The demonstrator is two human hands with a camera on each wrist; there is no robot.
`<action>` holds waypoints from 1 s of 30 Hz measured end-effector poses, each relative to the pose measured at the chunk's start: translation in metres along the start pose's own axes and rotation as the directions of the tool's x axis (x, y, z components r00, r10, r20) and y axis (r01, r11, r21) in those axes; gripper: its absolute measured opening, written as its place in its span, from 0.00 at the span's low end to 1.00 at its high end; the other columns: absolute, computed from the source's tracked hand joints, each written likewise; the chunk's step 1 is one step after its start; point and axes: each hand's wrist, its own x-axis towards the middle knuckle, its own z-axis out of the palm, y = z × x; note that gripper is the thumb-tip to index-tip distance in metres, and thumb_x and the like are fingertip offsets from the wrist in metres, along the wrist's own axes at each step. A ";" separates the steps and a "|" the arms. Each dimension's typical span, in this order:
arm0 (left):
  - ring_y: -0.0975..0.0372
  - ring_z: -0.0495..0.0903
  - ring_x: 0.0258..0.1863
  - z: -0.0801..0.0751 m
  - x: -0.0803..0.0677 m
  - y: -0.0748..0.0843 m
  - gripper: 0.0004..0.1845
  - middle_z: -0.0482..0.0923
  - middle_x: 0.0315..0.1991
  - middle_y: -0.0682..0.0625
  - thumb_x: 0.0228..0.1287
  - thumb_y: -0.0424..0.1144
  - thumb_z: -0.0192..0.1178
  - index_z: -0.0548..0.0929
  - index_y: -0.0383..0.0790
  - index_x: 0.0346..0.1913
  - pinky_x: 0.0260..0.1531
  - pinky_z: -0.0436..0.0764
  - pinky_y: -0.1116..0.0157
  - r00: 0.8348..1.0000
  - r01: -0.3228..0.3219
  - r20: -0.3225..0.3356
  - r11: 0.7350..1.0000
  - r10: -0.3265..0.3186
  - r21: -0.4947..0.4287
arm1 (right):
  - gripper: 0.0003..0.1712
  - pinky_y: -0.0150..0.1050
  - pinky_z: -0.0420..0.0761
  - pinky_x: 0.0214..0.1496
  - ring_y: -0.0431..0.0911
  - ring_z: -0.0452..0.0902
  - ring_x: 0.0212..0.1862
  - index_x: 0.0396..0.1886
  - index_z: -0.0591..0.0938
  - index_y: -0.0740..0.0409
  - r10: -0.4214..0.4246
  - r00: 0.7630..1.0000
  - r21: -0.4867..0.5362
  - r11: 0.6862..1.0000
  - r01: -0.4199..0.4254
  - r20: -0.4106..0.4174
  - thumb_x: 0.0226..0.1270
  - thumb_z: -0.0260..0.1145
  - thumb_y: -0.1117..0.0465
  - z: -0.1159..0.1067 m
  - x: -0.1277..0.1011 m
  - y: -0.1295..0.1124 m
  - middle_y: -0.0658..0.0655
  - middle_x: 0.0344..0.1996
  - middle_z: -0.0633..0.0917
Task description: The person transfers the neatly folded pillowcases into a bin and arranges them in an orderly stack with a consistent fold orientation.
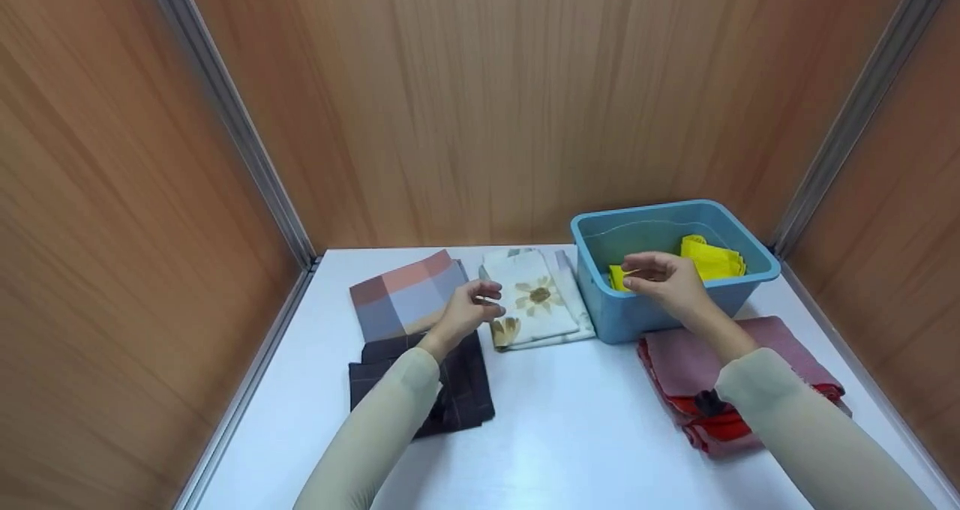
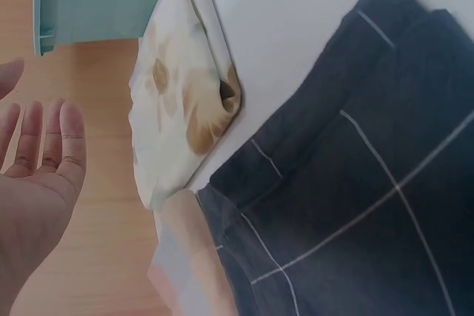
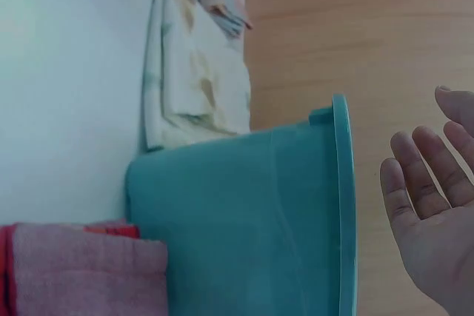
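Yellow cloth in blue bin, partly hidden behind empty, loosely open right hand

The counter is smooth, white and faintly glossy, with walls of wood-grain laminate and matt metal corner strips. The blue bin is smooth plastic with a slight sheen. The yellow cloth, flowered cloth, dark checked cloth and pink cloth are soft, matt woven fabric.
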 end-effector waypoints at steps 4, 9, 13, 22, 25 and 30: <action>0.58 0.87 0.47 -0.002 -0.003 -0.005 0.23 0.84 0.53 0.40 0.64 0.25 0.69 0.83 0.28 0.63 0.54 0.90 0.54 1.000 0.012 -0.011 1.000 -0.012 0.000 | 0.27 0.27 0.87 0.55 0.34 0.88 0.50 0.68 0.83 0.67 -0.026 0.999 0.039 0.999 0.026 0.018 0.75 0.76 0.59 0.009 0.000 -0.003 0.67 0.60 0.88; 0.47 0.88 0.54 -0.003 -0.006 -0.013 0.23 0.84 0.54 0.40 0.64 0.27 0.69 0.83 0.28 0.62 0.50 0.89 0.60 1.000 0.016 -0.019 0.999 -0.015 0.044 | 0.25 0.27 0.87 0.55 0.34 0.89 0.49 0.66 0.83 0.70 -0.065 0.997 0.072 0.995 0.062 0.040 0.73 0.76 0.64 0.020 -0.003 -0.005 0.70 0.58 0.89; 0.43 0.87 0.56 -0.003 -0.009 -0.020 0.23 0.84 0.54 0.39 0.64 0.28 0.69 0.83 0.28 0.62 0.51 0.90 0.56 1.000 0.014 -0.017 0.998 -0.013 0.061 | 0.24 0.28 0.88 0.55 0.35 0.89 0.49 0.65 0.83 0.71 -0.090 0.994 0.115 0.990 0.082 0.067 0.73 0.75 0.67 0.030 -0.007 -0.005 0.64 0.56 0.91; 0.57 0.87 0.50 0.001 -0.014 -0.041 0.21 0.82 0.58 0.28 0.67 0.28 0.68 0.83 0.26 0.61 0.53 0.91 0.50 1.000 0.004 -0.020 0.998 -0.002 0.059 | 0.26 0.29 0.88 0.56 0.37 0.89 0.51 0.66 0.81 0.74 -0.084 0.988 0.169 0.984 0.062 0.128 0.73 0.74 0.68 0.050 -0.019 0.005 0.72 0.59 0.88; 0.57 0.86 0.49 0.002 -0.016 -0.044 0.21 0.81 0.59 0.26 0.66 0.26 0.67 0.82 0.25 0.61 0.51 0.91 0.53 1.000 0.003 -0.022 0.998 -0.002 0.063 | 0.25 0.29 0.88 0.56 0.38 0.90 0.51 0.66 0.82 0.72 -0.090 0.987 0.170 0.983 0.066 0.137 0.73 0.74 0.68 0.055 -0.023 0.010 0.63 0.56 0.91; 0.61 0.85 0.44 0.006 -0.018 -0.051 0.20 0.82 0.57 0.25 0.66 0.25 0.66 0.81 0.22 0.60 0.45 0.89 0.60 0.999 0.016 -0.037 0.999 -0.015 0.039 | 0.25 0.29 0.88 0.56 0.37 0.90 0.51 0.65 0.82 0.74 -0.120 0.979 0.176 0.980 0.090 0.165 0.73 0.75 0.67 0.064 -0.029 0.021 0.64 0.56 0.91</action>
